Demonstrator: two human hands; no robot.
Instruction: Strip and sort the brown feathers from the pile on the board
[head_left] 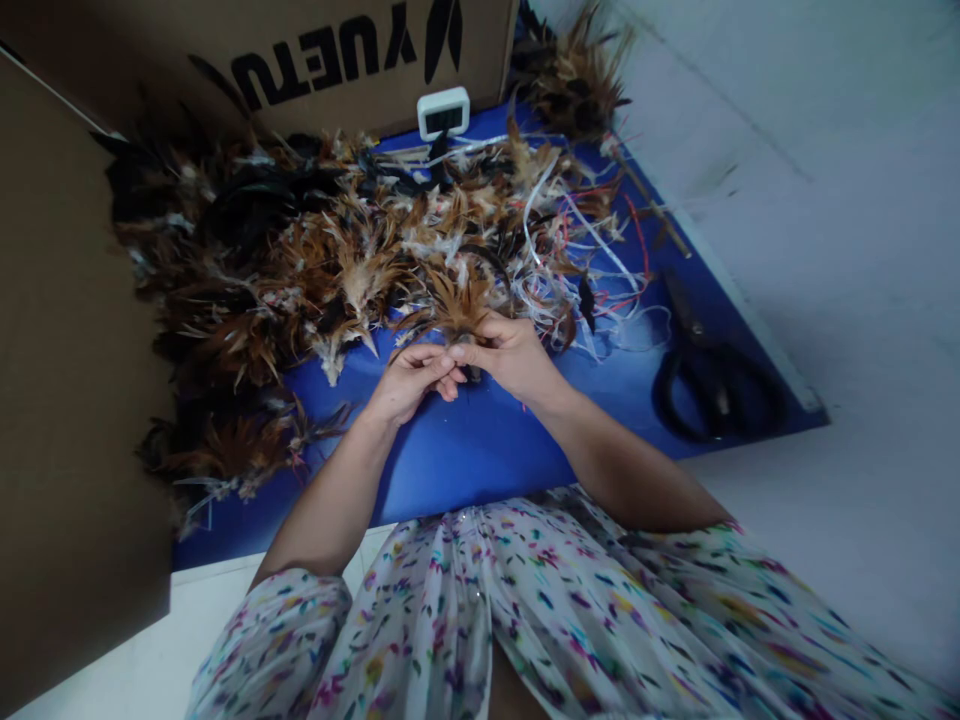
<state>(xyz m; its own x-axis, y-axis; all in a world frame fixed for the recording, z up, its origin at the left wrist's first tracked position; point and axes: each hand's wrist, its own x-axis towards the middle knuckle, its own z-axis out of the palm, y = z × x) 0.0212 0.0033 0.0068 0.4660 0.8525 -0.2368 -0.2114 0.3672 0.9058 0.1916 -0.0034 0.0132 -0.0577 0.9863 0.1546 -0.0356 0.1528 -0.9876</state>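
The held feather bunch [459,298] is rusty orange-brown. Behind it, the feather pile [367,275] mixes tan, chestnut and cream with glossy black patches, all against the plain vivid blue of the tabletop [465,455]. The strings [536,295] are mostly white, a few red or pink. Black handles mark the scissors [709,362]; in this dim light their blades look dark grey. A white-framed device [444,112] has a dark screen. The brown carton [480,85] bears black lettering, and the clothing [442,600] is white, speckled with magenta, blue, green and yellow.
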